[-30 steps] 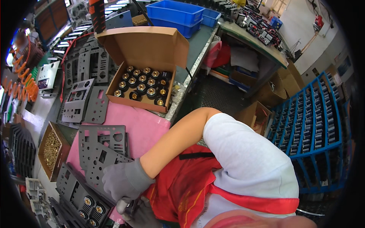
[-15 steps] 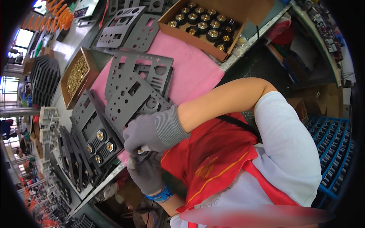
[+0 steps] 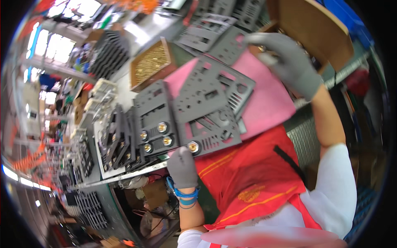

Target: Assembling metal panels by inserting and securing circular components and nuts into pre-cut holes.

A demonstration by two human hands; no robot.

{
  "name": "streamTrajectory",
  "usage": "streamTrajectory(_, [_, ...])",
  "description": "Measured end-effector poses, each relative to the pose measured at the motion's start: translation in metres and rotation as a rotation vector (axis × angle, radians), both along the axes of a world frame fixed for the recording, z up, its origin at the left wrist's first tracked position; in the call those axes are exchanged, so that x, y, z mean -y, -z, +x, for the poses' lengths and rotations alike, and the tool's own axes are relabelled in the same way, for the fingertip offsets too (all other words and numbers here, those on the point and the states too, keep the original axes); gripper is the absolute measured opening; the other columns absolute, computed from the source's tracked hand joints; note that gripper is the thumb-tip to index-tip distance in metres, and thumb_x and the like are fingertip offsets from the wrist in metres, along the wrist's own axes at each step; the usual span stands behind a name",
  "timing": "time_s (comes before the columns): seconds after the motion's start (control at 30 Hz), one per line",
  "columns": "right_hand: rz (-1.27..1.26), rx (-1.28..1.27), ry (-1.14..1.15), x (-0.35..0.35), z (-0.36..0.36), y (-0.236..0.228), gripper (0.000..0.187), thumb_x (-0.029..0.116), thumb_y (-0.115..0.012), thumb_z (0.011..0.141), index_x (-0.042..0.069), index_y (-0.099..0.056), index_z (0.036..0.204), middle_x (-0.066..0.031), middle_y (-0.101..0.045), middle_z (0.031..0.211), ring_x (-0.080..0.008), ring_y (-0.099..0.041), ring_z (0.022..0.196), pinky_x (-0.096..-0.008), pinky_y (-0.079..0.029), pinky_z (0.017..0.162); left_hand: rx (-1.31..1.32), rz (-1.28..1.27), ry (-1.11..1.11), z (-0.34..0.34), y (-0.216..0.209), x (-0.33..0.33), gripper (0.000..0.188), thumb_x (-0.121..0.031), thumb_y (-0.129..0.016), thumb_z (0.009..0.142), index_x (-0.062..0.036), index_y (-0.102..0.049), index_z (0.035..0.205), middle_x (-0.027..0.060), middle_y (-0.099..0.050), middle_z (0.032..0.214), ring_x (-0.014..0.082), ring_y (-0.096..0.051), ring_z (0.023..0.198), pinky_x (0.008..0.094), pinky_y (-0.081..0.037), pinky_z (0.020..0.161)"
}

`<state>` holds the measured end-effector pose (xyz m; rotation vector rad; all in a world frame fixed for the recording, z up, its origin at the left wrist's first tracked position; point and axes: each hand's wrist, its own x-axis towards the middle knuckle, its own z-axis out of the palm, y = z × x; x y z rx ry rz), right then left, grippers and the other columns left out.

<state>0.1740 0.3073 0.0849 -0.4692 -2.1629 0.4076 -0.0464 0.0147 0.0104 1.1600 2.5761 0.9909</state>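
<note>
Grey-gloved left hand (image 3: pixel 182 168) meets corner of grey perforated metal plate (image 3: pixel 211 132), grey-gloved right hand (image 3: pixel 289 64) is at open brown cardboard box (image 3: pixel 310 25); both grips cannot be told.

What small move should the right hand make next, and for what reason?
Probably the right hand should bring one fitting from the open cardboard box, where it is: the plate beside the left hand shows one gold-centred fitting, while the neighbouring plate shows four.
</note>
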Motion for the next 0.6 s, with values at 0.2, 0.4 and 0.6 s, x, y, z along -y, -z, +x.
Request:
streamTrajectory(0.2, [0.032, 0.601, 0.097, -0.047, 0.061, 0.070, 0.042, 0.014, -0.067, 0.077, 0.011, -0.059, 0.119, -0.0141, -0.061, 0.106, -0.0335, -0.055, 0.106, -0.0450, -0.041, 0.098, -0.269, -0.220, -0.142, 0.015, -0.014, -0.021, 0.042, -0.031, -0.042, 0.093, -0.0002, -0.062, 0.071, 0.0242, -0.059, 0.070, 0.0427, -0.059, 0.068, 0.0502, -0.044, 0.062])
streamTrajectory(0.4, [-0.006, 0.641, 0.233, -0.041, 0.050, 0.067, 0.046, 0.012, -0.067, 0.077, 0.011, -0.053, 0.121, -0.0136, -0.059, 0.110, -0.0330, -0.054, 0.108, -0.0454, -0.040, 0.098, -0.194, -0.342, -0.275, 0.028, -0.028, -0.011, 0.062, -0.049, -0.037, 0.097, 0.0011, -0.065, 0.073, 0.0248, -0.062, 0.074, 0.0448, -0.060, 0.073, 0.0515, -0.046, 0.066])
streamTrajectory(0.6, [-0.366, -0.074, 0.015, 0.020, 0.050, 0.027, 0.051, 0.002, -0.065, 0.075, 0.006, -0.049, 0.123, -0.0108, -0.059, 0.109, -0.0258, -0.059, 0.104, -0.0335, -0.047, 0.091, -0.338, 0.238, -0.139, 0.069, -0.049, 0.002, 0.026, -0.029, -0.058, 0.092, -0.0049, -0.067, 0.094, 0.0183, -0.066, 0.089, 0.0346, -0.064, 0.080, 0.0438, -0.051, 0.069])
